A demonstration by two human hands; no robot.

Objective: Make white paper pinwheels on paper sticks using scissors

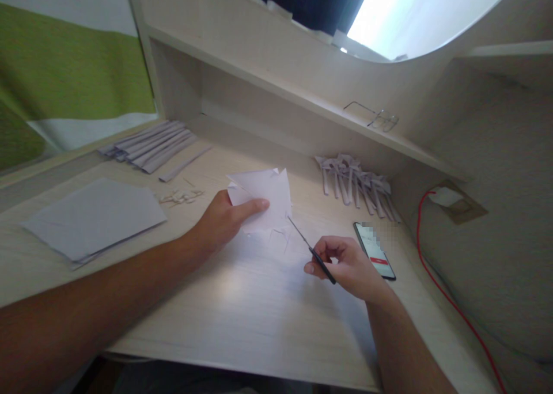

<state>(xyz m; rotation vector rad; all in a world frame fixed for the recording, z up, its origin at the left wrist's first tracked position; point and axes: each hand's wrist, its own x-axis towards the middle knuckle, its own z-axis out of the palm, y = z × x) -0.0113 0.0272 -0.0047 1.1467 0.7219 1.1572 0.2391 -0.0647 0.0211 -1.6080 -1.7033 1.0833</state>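
My left hand (227,215) grips a folded piece of white paper (265,195) and holds it just above the light wooden desk (242,307). My right hand (345,264) is closed on the handles of small scissors (309,247). The thin blades point up and left, with the tip at the paper's lower right corner. Small paper offcuts (280,235) lie on the desk under the paper.
A stack of white sheets (93,218) lies at the left, cut paper strips (151,145) behind it, tiny scraps (181,197) between. Folded paper pieces (356,184) are heaped at the right near a phone (375,250). Red cable (449,299) runs along the right. Glasses (375,117) rest on the shelf.
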